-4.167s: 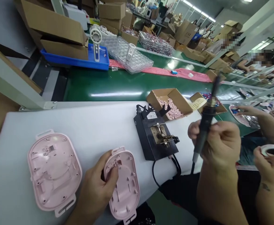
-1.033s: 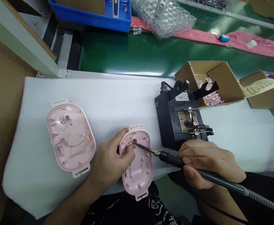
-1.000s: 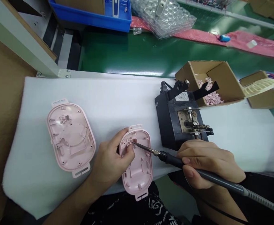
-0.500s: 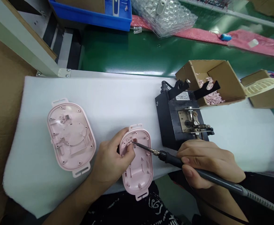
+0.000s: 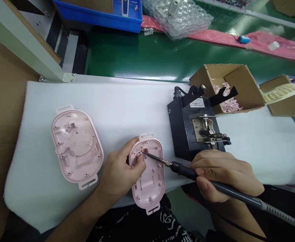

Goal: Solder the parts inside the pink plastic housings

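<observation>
My left hand (image 5: 123,169) grips a pink plastic housing (image 5: 149,188) by its left rim, with the thumb pressed inside near the small posts at the upper end. In my right hand (image 5: 225,174) is a soldering iron (image 5: 185,170), held like a pen. Its dark tip meets the housing's inside, beside a small rectangular opening and close to my left thumb. Whether the tip touches a post or a small part there, I cannot tell. A second pink housing (image 5: 80,144) lies on the white mat to the left, its inside facing up.
A black machine with a metal mechanism and two upright forked brackets (image 5: 187,131) stands right of the housing. Behind it, a cardboard box (image 5: 250,90) holds small pink parts (image 5: 229,101). A blue tray (image 5: 99,16) and bubble wrap (image 5: 180,20) lie at the back of the white mat (image 5: 127,107).
</observation>
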A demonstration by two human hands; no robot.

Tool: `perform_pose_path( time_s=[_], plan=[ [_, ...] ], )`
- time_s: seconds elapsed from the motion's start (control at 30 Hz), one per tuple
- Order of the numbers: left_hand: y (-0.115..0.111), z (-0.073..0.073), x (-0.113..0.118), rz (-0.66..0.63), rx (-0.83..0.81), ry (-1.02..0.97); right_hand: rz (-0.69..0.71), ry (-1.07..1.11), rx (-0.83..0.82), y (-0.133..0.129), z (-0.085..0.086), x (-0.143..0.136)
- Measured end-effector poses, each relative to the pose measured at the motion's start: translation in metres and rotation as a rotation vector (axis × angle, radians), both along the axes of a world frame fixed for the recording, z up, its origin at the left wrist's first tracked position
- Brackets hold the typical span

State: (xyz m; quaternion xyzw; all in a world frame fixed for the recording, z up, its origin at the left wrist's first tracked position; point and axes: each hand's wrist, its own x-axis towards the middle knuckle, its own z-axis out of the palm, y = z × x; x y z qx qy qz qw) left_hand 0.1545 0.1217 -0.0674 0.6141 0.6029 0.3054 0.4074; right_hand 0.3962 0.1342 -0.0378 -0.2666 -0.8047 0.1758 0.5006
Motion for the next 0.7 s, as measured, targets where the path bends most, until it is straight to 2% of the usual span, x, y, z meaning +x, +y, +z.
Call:
perform_pose_path(
  time_s=[0.37, 0.5, 0.6, 0.7],
  plan=[
    [-0.001, 0.0, 0.001, 0.002, 0.017, 0.016, 0.013, 0.015, -0.008, 0.001, -0.001, 0.0],
    [0.002, 0.0, 0.0, -0.004, -0.023, 0.007, 0.004, 0.023, -0.009, -0.001, -0.001, 0.001],
    [0.001, 0.002, 0.002, 0.013, -0.061, 0.012, -0.045, 0.065, -0.059, -0.008, -0.002, 0.008],
    [-0.005, 0.01, 0.005, 0.022, -0.061, -0.023, -0.107, 0.064, -0.118, -0.016, -0.001, 0.017]
  ],
)
